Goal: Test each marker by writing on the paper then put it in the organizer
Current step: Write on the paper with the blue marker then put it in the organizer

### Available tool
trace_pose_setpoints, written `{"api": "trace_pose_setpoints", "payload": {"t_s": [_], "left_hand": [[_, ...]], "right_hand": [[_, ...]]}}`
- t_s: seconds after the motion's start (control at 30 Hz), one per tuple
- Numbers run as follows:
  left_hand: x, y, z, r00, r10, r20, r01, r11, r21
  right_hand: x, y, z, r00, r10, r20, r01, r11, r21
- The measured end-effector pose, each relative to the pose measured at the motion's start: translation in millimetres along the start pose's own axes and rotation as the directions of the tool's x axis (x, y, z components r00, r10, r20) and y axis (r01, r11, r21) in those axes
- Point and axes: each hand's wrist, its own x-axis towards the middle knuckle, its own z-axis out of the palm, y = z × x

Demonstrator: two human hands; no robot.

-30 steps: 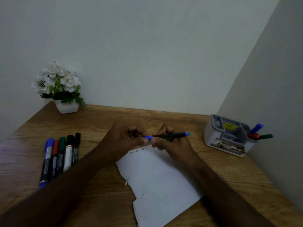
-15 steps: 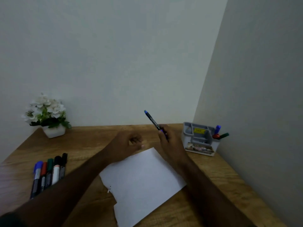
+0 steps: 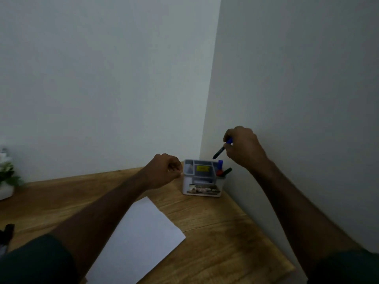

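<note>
Marker [image 3: 222, 149] above organizer [image 3: 202, 184], beside three stowed markers [image 3: 222, 170].

1. A wooden table [image 3: 215, 228] with visible grain fills the corner between two walls.
2. A white sheet of paper [image 3: 141, 238] lies flat on it.
3. A grey organizer [image 3: 202, 188] stands near the corner.
4. A white flower pot [image 3: 5, 191] sits at the left edge.

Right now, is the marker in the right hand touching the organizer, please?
Apart: the head view shows wall between the marker tip, gripped by the right hand, and the organizer rim.
</note>
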Motion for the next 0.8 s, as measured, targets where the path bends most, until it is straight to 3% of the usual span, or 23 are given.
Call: {"api": "trace_pose_setpoints", "payload": {"t_s": [0.17,0.33,0.5,0.63,0.8], "left_hand": [[12,5,19,0.999,0.023,0.049,-0.023,1.0,-0.006],[14,1,19,0.999,0.028,0.044,-0.028,1.0,0.007],[4,-2,-1,0.999,0.023,0.029,-0.024,1.0,0.019],[-21,-9,-29,0.998,-0.047,-0.044,0.048,0.999,0.024],[-81,-31,-61,0.981,-0.162,-0.106,0.166,0.986,0.031]], "right_hand": [[15,2,5,0.972,0.042,0.233,-0.029,0.998,-0.058],[17,-1,24,0.949,0.015,0.314,-0.002,0.999,-0.041],[17,-8,27,0.974,-0.017,0.226,0.01,0.999,0.032],[-1,-45,26,0.985,-0.144,0.1,0.128,0.98,0.154],[-46,-133,59,0.931,-0.332,0.152,0.269,0.906,0.326]]}}
